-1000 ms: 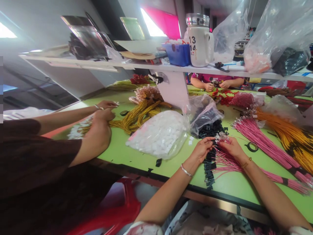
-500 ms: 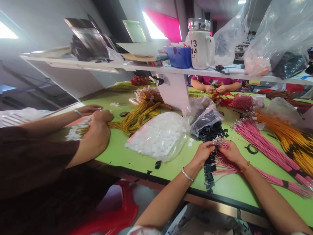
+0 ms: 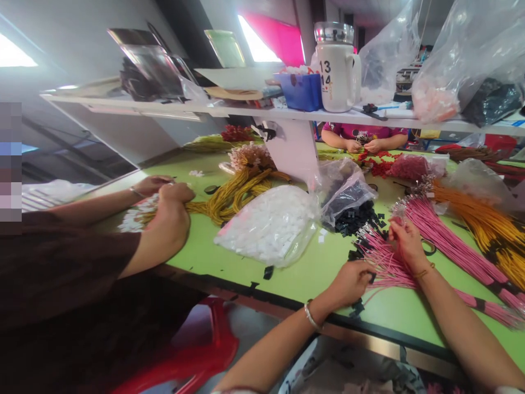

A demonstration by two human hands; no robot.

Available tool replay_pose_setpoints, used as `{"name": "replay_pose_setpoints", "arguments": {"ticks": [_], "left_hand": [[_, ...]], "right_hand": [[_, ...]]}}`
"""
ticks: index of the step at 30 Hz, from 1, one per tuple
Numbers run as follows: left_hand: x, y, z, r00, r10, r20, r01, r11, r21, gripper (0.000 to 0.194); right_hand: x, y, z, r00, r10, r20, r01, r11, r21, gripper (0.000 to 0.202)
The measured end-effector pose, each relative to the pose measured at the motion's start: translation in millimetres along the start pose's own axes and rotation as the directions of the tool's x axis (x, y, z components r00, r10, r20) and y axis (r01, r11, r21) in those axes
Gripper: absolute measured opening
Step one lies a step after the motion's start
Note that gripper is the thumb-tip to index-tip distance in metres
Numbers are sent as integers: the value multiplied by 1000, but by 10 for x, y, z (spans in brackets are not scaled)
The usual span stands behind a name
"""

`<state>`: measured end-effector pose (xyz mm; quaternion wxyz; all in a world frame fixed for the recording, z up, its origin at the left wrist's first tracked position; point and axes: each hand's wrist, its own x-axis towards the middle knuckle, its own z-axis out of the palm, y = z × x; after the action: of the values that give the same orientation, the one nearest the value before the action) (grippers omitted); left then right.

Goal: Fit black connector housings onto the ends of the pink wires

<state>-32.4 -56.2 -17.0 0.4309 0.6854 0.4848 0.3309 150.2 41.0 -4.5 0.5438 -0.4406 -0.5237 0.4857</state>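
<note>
My left hand [image 3: 351,283] is closed on a small black piece [image 3: 372,277] above the front part of the green table. To its right, my right hand [image 3: 407,242] is closed in a pinch; what its fingertips hold is too small to make out. Between the hands lies a fanned bundle of thin pink wires [image 3: 385,260] with silvery ends. A heap of black pieces [image 3: 356,218] sits just behind them. The larger pink wire bundle [image 3: 447,235] runs past my right hand toward the right edge.
A bag of white pieces [image 3: 273,225] lies left of my hands. A neighbour's hands [image 3: 174,191] work at the left, beside yellow wires [image 3: 241,191]. Across the table sits another person [image 3: 365,137]. A shelf [image 3: 246,112] with a mug [image 3: 336,71] spans above; orange wires [image 3: 479,219] lie right.
My hands have moved apart: the left came down and nearer with a black piece, the right rose to the right. The pink wires they held together now lie on the table.
</note>
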Motion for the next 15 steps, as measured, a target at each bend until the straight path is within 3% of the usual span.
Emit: {"name": "replay_pose_setpoints", "arguments": {"ticks": [2, 3, 5, 8, 12, 15], "left_hand": [[-55, 42, -33, 997, 74, 37, -76, 996, 52, 24], [-41, 56, -75, 996, 87, 7, -87, 994, 69, 22], [70, 55, -201, 988, 73, -133, -55, 989, 137, 20], [368, -21, -400, 944, 37, -328, 85, 933, 351, 22], [714, -182, -474, 944, -110, -311, 274, 784, 557, 23], [810, -272, -419, 943, -147, -298, 310, 714, 628, 21]], "right_hand": [[23, -8, -30, 999, 48, 2, -48, 997, 56, 31], [25, 2, -34, 996, 79, 37, -81, 995, 56, 32], [13, 41, -23, 983, 134, 126, -140, 990, 35, 34], [-16, 100, 12, 967, 155, 202, -159, 987, 2, 34], [-24, 106, 28, 961, 148, 235, -152, 988, 2, 37], [-26, 85, 30, 949, 157, 274, -169, 985, 20, 39]]}}
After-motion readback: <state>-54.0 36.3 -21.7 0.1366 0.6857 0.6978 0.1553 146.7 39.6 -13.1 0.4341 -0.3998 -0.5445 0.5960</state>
